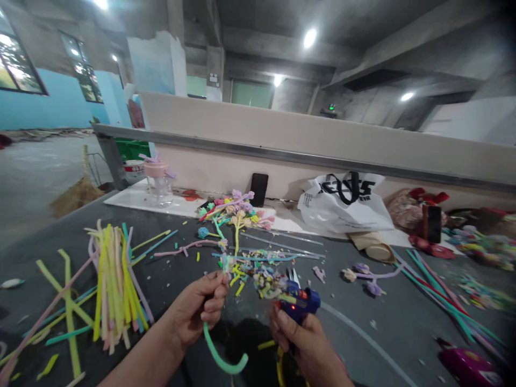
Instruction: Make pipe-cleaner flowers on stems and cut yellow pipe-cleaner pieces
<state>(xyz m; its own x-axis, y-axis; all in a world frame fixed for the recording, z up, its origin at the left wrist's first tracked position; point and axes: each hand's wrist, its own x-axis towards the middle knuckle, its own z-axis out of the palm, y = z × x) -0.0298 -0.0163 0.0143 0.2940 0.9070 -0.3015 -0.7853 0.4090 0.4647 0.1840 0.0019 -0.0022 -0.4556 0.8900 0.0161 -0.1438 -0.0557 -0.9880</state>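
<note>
My left hand (205,303) pinches a mint-green fuzzy craft stem (226,366), like a chenille stem, whose lower end curls up to the right. Small pastel bits cluster at its upper end, just above my fingertips. My right hand (296,336) is wrapped around a blue glue gun (302,302) with a lit red light; its front points left, toward the stem, and the two are apart. Behind the gun's front lies a pile of multicoloured scraps (270,279), partly covering the view of the nozzle. Fuzzy flower stems (237,209) lie heaped farther back.
Left of my arm lies a bundle of yellow and pink stems (115,279). Along the back stand a lidded clear cup (159,185), a phone (259,189) and a white bag (346,207). On the right are loose stems (439,295), a purple flower sprig (373,275) and a magenta object (470,365).
</note>
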